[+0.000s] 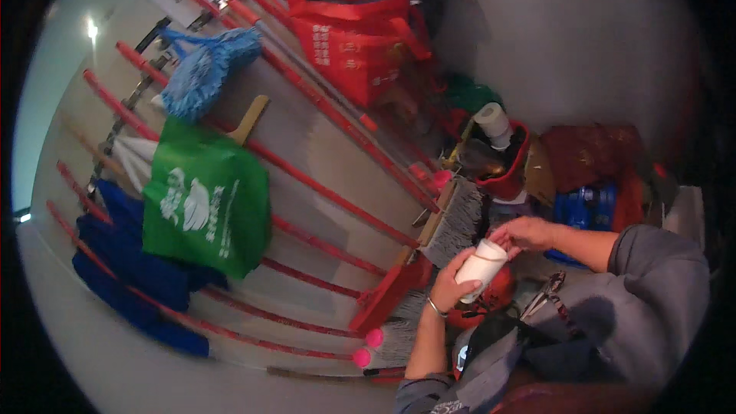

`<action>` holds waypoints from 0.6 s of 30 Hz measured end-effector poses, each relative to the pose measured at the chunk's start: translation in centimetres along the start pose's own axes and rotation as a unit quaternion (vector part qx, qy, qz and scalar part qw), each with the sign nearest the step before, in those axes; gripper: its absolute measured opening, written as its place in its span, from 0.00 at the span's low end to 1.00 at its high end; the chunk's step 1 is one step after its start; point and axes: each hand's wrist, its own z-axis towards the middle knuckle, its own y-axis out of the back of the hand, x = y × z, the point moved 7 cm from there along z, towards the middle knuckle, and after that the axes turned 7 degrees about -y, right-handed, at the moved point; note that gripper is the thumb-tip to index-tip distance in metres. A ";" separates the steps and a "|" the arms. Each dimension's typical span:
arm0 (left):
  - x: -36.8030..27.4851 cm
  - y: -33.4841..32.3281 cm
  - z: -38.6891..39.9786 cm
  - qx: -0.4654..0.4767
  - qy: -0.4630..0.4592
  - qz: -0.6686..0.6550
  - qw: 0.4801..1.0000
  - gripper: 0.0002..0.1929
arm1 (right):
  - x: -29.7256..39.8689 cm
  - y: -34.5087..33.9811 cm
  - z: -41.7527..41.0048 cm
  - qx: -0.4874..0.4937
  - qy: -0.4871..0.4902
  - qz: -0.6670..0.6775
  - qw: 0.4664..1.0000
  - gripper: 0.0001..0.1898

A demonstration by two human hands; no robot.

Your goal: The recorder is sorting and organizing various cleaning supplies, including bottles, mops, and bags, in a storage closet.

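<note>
My left hand (pixel 454 286), with a bangle at its wrist, is wrapped around a white roll (pixel 482 273). A thin brownish band circles the roll near its upper end. At that end the fingers of my right hand (pixel 526 234) are bent against the rim, some fingertips partly hidden. The roll is tilted in front of my body, over a red object (pixel 499 293) that it partly covers. Close beyond my hands are the grey bristles of a broom (pixel 457 221).
Red-handled brooms and mops hang along the wall rack (pixel 138 89). A green bag (pixel 207 201), a red bag (pixel 356 40), blue cloths (pixel 132 253) and a blue mop head (pixel 198 75) hang among them. A red bucket (pixel 520 169) holds another white roll (pixel 493 121). A blue container (pixel 583 207) stands nearby.
</note>
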 end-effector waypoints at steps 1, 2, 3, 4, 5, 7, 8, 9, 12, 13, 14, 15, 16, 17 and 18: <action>-1.7 0.6 0.0 -0.010 -0.018 -0.032 0.999 0.36 | 2.1 -1.6 0.7 0.057 0.025 0.058 0.996 0.21; -3.0 0.9 -0.2 -0.026 -0.003 -0.078 0.997 0.37 | 3.9 -2.1 0.7 0.002 0.042 -0.044 0.998 0.21; -4.0 1.5 -0.2 -0.007 -0.010 -0.062 0.998 0.37 | 6.5 -4.1 0.7 -0.048 0.060 -0.145 0.987 0.21; -5.0 1.4 -0.5 0.007 -0.019 -0.052 0.998 0.37 | 7.9 -5.8 1.1 -0.031 0.090 -0.153 0.984 0.19; -6.3 0.9 -0.6 0.022 -0.029 -0.044 0.998 0.37 | 9.1 -7.1 1.3 -0.021 0.088 -0.158 0.983 0.19; -7.0 0.0 -0.9 0.035 -0.049 -0.026 0.998 0.35 | 11.4 -11.2 0.4 0.010 0.161 -0.478 0.863 0.16; -7.3 -0.3 -1.2 0.047 -0.062 -0.007 0.997 0.33 | 12.1 -12.4 0.4 -0.028 0.214 -0.475 0.853 0.10; -7.7 -0.5 -1.3 0.048 -0.062 -0.008 0.997 0.33 | 11.9 -12.3 0.3 -0.029 0.213 -0.475 0.853 0.10; -12.2 -1.2 -2.0 -0.023 -0.233 0.278 0.932 0.28 | 13.4 -9.5 -0.2 -0.233 0.273 -0.449 0.818 0.07; -12.7 -1.5 -2.2 -0.030 -0.230 0.279 0.932 0.28 | 13.6 -7.7 0.1 -0.279 0.242 -0.403 0.837 0.07; -13.5 -2.6 -2.7 -0.018 -0.286 0.375 0.882 0.27 | 13.4 -5.9 0.6 -0.314 0.202 -0.419 0.827 0.06; -14.3 -3.8 -3.2 -0.007 -0.333 0.466 0.820 0.26 | 13.0 -4.2 0.9 -0.346 0.160 -0.435 0.816 0.06; -15.9 -4.4 -3.4 -0.023 -0.359 0.495 0.791 0.21 | 11.8 -2.8 1.5 -0.345 0.113 -0.357 0.861 0.06; -15.8 -4.1 -3.6 -0.030 -0.350 0.499 0.792 0.21 | 10.2 -1.4 2.0 -0.341 0.063 -0.276 0.896 0.06; -15.7 -3.7 -3.8 -0.047 -0.369 0.503 0.780 0.18 | 8.7 -0.1 2.4 -0.318 0.046 -0.286 0.903 0.09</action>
